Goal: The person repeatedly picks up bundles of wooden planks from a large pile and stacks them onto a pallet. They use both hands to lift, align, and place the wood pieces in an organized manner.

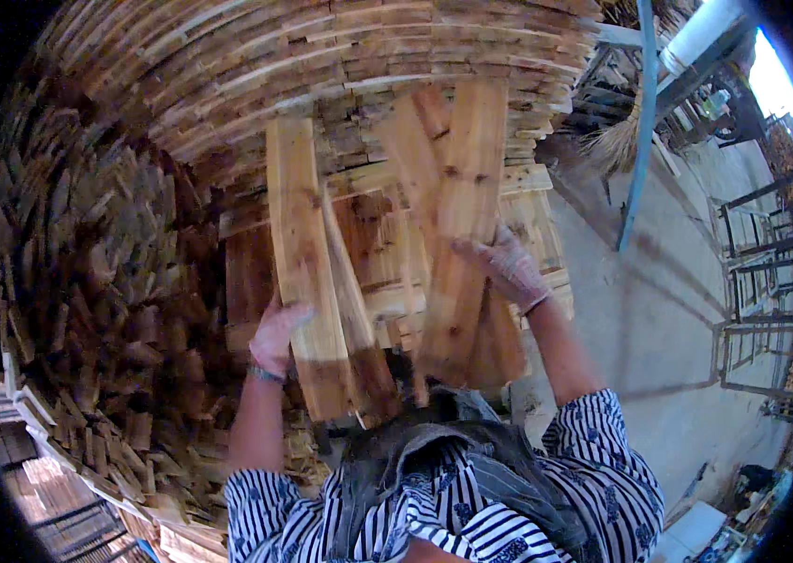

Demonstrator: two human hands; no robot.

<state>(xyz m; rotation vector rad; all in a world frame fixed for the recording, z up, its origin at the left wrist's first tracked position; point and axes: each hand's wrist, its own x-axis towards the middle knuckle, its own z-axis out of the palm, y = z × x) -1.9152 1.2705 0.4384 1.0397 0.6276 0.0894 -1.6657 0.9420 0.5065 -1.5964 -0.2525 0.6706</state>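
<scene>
My left hand [278, 336], in a pale work glove, is closed on the outer edge of a long wooden board [302, 235]. A second, narrower board [355, 324] slants just behind it. My right hand [509, 268], gloved too, grips another wooden board [469, 178] by its right edge, thumb across the face. More boards fan out behind that one, such as a tilted board [412, 150]; how many of them the hand holds I cannot tell. Beneath both hands lies a layer of planks [373, 235], partly hidden by the held boards.
Stacked wood slats [349, 52] rise as a wall at the far side. A big heap of loose wood pieces [87, 281] fills the left. On the right are a concrete floor [640, 300], a blue pole [643, 141], a straw broom [617, 136] and metal racks [762, 272].
</scene>
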